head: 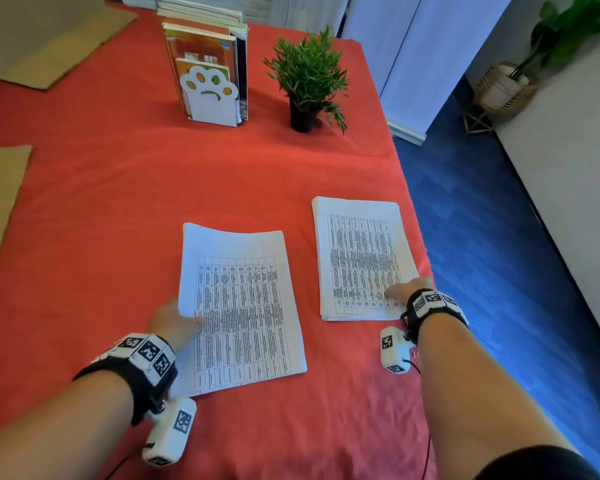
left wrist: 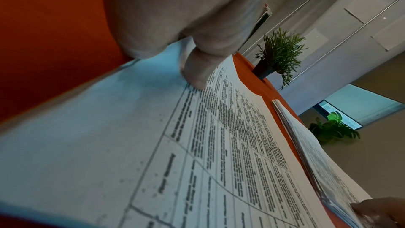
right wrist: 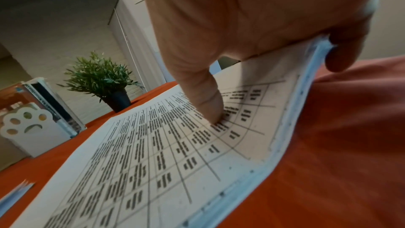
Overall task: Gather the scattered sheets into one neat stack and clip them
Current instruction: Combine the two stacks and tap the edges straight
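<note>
Two piles of printed table sheets lie side by side on the red tablecloth (head: 118,220). The left pile (head: 243,306) is slightly skewed. My left hand (head: 187,318) grips its left edge with the thumb (left wrist: 197,72) on top, and the fingers are hidden below the paper. The right pile (head: 361,258) lies near the table's right edge. My right hand (head: 402,289) pinches its near right corner. There the thumb (right wrist: 208,103) presses down on the top sheet and a finger (right wrist: 342,55) curls under the lifted edge (right wrist: 306,93).
A paw-shaped white bookend with books (head: 208,81) and a small potted plant (head: 307,81) stand at the back of the table. Cardboard pieces (head: 0,202) lie at the left. The table's right edge (head: 420,244) drops to a blue floor close to the right pile.
</note>
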`<move>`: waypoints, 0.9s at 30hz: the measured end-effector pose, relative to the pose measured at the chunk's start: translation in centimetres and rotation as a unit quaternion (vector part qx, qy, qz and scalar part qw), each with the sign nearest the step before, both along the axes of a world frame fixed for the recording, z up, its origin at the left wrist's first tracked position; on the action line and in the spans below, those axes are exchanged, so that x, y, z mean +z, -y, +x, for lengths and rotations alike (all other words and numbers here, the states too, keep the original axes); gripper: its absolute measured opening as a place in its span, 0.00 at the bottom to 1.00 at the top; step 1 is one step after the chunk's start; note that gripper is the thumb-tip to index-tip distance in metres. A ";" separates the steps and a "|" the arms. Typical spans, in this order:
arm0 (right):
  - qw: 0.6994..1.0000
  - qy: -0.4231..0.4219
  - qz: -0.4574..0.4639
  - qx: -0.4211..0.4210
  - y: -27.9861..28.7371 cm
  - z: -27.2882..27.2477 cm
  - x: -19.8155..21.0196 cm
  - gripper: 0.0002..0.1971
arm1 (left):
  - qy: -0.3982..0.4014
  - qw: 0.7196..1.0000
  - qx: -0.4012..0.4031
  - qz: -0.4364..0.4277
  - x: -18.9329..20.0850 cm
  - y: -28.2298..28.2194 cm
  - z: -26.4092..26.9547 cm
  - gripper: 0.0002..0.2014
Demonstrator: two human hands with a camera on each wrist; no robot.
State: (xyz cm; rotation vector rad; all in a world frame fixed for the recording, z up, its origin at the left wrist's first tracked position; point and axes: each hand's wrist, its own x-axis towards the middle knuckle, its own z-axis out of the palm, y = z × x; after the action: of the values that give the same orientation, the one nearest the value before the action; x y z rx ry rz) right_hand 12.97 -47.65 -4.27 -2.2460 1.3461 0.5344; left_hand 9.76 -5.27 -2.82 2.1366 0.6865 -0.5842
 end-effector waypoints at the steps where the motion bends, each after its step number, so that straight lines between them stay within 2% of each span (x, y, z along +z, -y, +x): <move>1: 1.000 0.019 0.004 -0.005 -0.2 -0.1 0.5 0.42 | -0.003 1.000 0.004 -0.006 0.0 0.0 0.0 0.23; 3: 0.996 0.085 0.007 0.004 -1.3 -0.4 2.5 0.22 | -0.015 0.999 0.018 -0.030 -0.1 -0.3 0.2 0.22; 4: 0.993 0.119 0.009 0.020 -1.7 -0.6 3.6 0.16 | -0.018 0.998 0.032 -0.051 -0.1 -0.5 0.2 0.22; 8: 0.967 0.245 -0.017 0.066 -3.3 -0.5 7.7 0.09 | 0.015 0.987 0.101 -0.126 0.7 -0.5 0.2 0.19; 11: 0.943 0.325 -0.002 0.072 -5.0 -0.2 10.8 0.06 | 0.044 0.988 0.097 -0.115 1.4 0.0 -0.3 0.18; 14: 0.923 0.371 0.044 0.093 -7.4 -0.3 12.8 0.09 | 0.045 0.990 0.085 -0.108 1.3 0.0 -0.5 0.20; 16: 0.916 0.376 0.101 0.099 -9.8 -0.8 12.8 0.10 | 0.043 0.991 0.079 -0.100 1.5 0.1 -0.3 0.20; 19: 0.921 0.326 0.192 0.090 -14.3 -2.9 10.0 0.08 | 0.049 0.990 0.081 -0.100 2.0 0.2 0.2 0.20; 22: 0.927 0.260 0.266 0.051 -18.2 -5.8 6.2 0.09 | 0.055 0.983 0.104 -0.140 2.3 0.4 0.5 0.27; 24: 0.929 0.241 0.275 0.047 -20.0 -7.4 4.2 0.10 | 0.039 0.986 0.098 -0.132 2.0 0.3 0.4 0.28; 27: 0.941 0.222 0.241 0.087 -21.3 -8.7 2.6 0.07 | 0.042 0.993 0.061 -0.092 2.1 0.4 -0.2 0.18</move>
State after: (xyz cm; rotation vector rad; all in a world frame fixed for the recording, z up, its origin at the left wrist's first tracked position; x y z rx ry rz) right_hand 4.24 -26.37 -1.62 -1.9250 0.7023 0.3381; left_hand 9.53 -5.69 -0.74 1.9213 0.6843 -0.4701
